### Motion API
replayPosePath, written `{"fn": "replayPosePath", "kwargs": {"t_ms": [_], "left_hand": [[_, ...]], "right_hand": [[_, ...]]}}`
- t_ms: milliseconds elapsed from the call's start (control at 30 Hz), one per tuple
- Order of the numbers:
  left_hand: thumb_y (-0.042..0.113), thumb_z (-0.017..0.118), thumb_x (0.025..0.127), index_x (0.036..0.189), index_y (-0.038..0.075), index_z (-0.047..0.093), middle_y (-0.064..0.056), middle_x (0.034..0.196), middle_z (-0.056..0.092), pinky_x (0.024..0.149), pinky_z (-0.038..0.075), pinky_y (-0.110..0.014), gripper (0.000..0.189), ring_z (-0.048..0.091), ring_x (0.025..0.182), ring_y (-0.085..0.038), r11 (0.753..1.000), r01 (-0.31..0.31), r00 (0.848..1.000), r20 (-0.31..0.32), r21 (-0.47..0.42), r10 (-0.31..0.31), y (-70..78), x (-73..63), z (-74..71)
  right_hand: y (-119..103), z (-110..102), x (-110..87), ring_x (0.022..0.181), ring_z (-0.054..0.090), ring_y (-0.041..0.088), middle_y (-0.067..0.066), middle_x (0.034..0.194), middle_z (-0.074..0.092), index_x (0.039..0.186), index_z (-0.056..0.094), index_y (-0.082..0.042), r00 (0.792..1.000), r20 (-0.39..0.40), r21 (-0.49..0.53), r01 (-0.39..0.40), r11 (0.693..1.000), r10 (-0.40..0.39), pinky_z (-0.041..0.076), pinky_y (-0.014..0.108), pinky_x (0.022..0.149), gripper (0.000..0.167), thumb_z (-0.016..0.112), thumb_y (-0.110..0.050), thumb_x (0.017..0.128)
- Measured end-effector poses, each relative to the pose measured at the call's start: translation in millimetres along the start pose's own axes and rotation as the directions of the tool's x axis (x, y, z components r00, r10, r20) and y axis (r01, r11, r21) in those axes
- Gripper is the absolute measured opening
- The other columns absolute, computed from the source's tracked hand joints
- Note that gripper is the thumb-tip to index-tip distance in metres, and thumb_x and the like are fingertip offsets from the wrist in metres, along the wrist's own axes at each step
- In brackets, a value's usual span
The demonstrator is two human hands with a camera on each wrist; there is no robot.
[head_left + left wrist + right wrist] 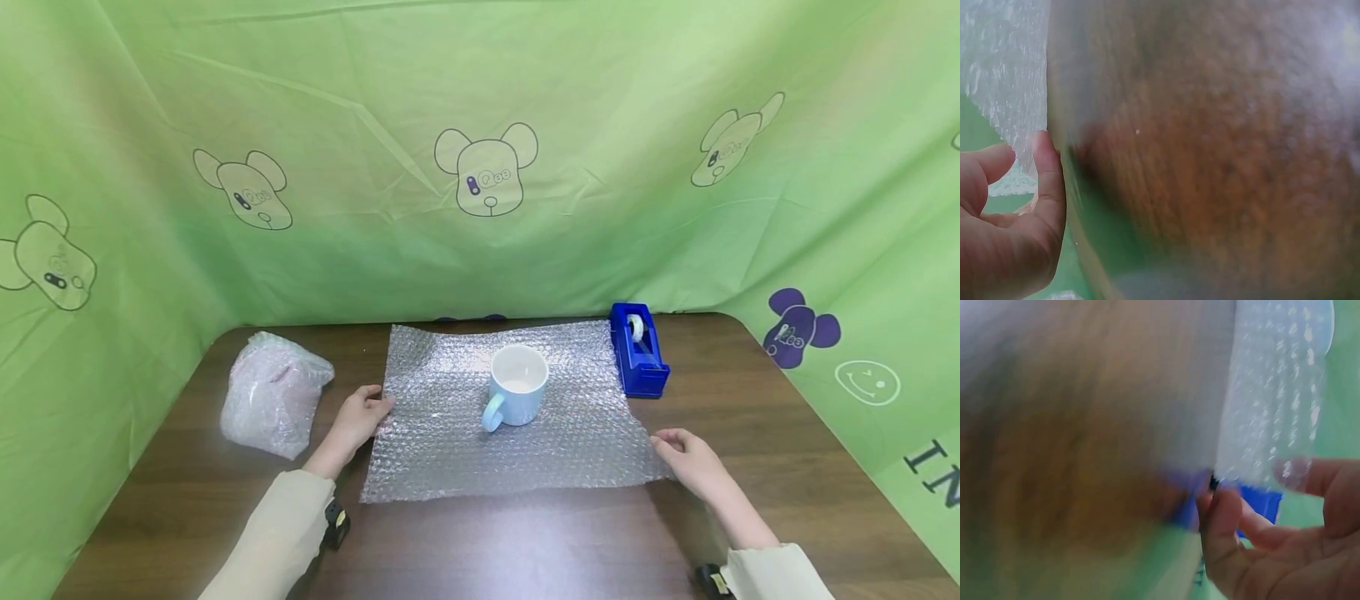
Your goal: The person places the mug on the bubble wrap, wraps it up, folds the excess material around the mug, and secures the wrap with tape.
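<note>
A light blue mug (517, 392) with a white inside stands upright on a sheet of clear bubble wrap (450, 458) spread over the table, its handle toward the front left. At the sheet's left edge, my left hand (358, 418) has thumb and forefinger apart, fingertips right at the edge. A gap shows between them in the left wrist view. My right hand (693, 462) pinches the sheet's front right corner. Through the clear sheet, the right thumb shows in the right wrist view, with the other fingers bent on the opposite side.
A blue tape dispenser (640, 354) with a roll of tape stands against the sheet's right edge. On the left lies a bubble-wrapped bundle (272, 396). A green printed curtain (360, 258) hangs behind and beside the brown wooden table (510, 554).
</note>
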State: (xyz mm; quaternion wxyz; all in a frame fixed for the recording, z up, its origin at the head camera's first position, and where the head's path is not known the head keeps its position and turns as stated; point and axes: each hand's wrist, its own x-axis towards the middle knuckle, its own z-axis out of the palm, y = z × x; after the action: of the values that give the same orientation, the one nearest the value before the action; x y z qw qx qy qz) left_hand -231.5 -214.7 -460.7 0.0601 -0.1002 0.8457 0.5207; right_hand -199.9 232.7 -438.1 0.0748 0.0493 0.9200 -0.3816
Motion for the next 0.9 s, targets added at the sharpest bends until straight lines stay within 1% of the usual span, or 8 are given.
{"fn": "replayPosePath", "kwargs": {"t_ms": [67, 167, 267, 333, 433, 533, 700, 900], "left_hand": [[0.016, 0.051, 0.098, 0.141, -0.012, 0.032, -0.032, 0.120, 0.058, 0.071, 0.053, -0.026, 0.055, 0.062, 0.096, -0.028, 1.000, -0.008, 1.000, -0.008, 0.009, 0.008, 0.1, 0.2, 0.2], [0.013, 0.051, 0.097, 0.139, -0.012, 0.034, -0.032, 0.119, 0.058, 0.071, 0.053, -0.027, 0.052, 0.062, 0.097, -0.029, 1.000, -0.023, 1.000, -0.017, 0.016, 0.023, 0.3, 0.6, 0.5], [0.013, 0.051, 0.098, 0.138, -0.012, 0.037, -0.031, 0.119, 0.059, 0.074, 0.052, -0.030, 0.050, 0.060, 0.100, -0.032, 0.999, -0.042, 0.999, -0.031, 0.029, 0.043, 0.7, 0.7, 0.7], [0.012, 0.051, 0.097, 0.136, -0.013, 0.039, -0.031, 0.118, 0.060, 0.077, 0.052, -0.033, 0.047, 0.060, 0.102, -0.034, 0.997, -0.062, 0.997, -0.045, 0.038, 0.064, 1.0, 0.7, 0.7], [0.008, 0.051, 0.097, 0.134, -0.013, 0.042, -0.031, 0.116, 0.062, 0.084, 0.051, -0.039, 0.044, 0.060, 0.103, -0.036, 0.994, -0.095, 0.993, -0.069, 0.045, 0.098, 1.9, 0.6, 1.1], [0.007, 0.051, 0.096, 0.132, -0.013, 0.044, -0.031, 0.115, 0.063, 0.090, 0.049, -0.044, 0.042, 0.060, 0.105, -0.038, 0.992, -0.114, 0.989, -0.092, 0.055, 0.119, 3.3, 1.0, 1.7], [0.008, 0.050, 0.096, 0.132, -0.011, 0.046, -0.030, 0.117, 0.063, 0.092, 0.048, -0.045, 0.040, 0.061, 0.106, -0.038, 0.991, -0.114, 0.987, -0.103, 0.072, 0.122, 5.5, 2.1, 2.3], [0.007, 0.050, 0.096, 0.131, -0.012, 0.047, -0.030, 0.117, 0.063, 0.090, 0.049, -0.045, 0.039, 0.060, 0.106, -0.039, 0.991, -0.114, 0.986, -0.110, 0.076, 0.122, 6.4, 1.7, 1.9]], "right_hand": [[5.3, -0.1, 0.6, 0.074, 0.058, 0.011, 0.025, 0.100, 0.065, 0.123, 0.046, 0.022, 0.998, 0.052, 0.046, -0.024, 0.999, 0.021, 0.050, 0.022, 0.064, 0.048, 0.046, -0.020, 0.098], [12.5, -0.7, 1.0, 0.067, 0.056, 0.003, 0.009, 0.087, 0.069, 0.125, 0.044, 0.024, 0.992, 0.122, 0.149, -0.037, 0.988, 0.019, 0.052, 0.020, 0.062, 0.048, 0.047, -0.017, 0.098], [18.4, -3.0, 2.0, 0.063, 0.055, -0.001, -0.007, 0.077, 0.067, 0.124, 0.041, 0.027, 0.979, 0.203, 0.303, -0.058, 0.951, -0.005, 0.051, 0.017, 0.062, 0.045, 0.048, -0.009, 0.098], [20.6, -5.5, 2.3, 0.063, 0.055, -0.002, -0.012, 0.073, 0.065, 0.117, 0.050, 0.024, 0.967, 0.255, 0.389, -0.081, 0.918, -0.022, 0.050, 0.015, 0.061, 0.037, 0.049, -0.007, 0.097], [22.1, -9.1, 2.5, 0.064, 0.057, -0.003, -0.014, 0.072, 0.066, 0.100, 0.066, 0.002, 0.950, 0.311, 0.463, -0.122, 0.878, -0.032, 0.050, 0.014, 0.062, 0.018, 0.052, -0.008, 0.096], [21.8, -11.9, 1.7, 0.069, 0.060, -0.004, -0.016, 0.074, 0.067, 0.087, 0.065, -0.018, 0.933, 0.355, 0.488, -0.126, 0.864, -0.065, 0.051, 0.013, 0.066, 0.017, 0.053, -0.012, 0.096], [18.0, -13.9, 0.9, 0.078, 0.065, -0.003, -0.015, 0.080, 0.069, 0.088, 0.063, -0.017, 0.915, 0.375, 0.545, -0.090, 0.833, -0.146, 0.054, 0.013, 0.073, 0.020, 0.048, -0.007, 0.097], [2.5, -16.7, 1.7, 0.084, 0.067, -0.003, -0.015, 0.087, 0.072, 0.092, 0.062, -0.014, 0.916, 0.350, 0.603, -0.062, 0.795, -0.195, 0.054, 0.014, 0.077, 0.022, 0.042, -0.008, 0.100]]}}
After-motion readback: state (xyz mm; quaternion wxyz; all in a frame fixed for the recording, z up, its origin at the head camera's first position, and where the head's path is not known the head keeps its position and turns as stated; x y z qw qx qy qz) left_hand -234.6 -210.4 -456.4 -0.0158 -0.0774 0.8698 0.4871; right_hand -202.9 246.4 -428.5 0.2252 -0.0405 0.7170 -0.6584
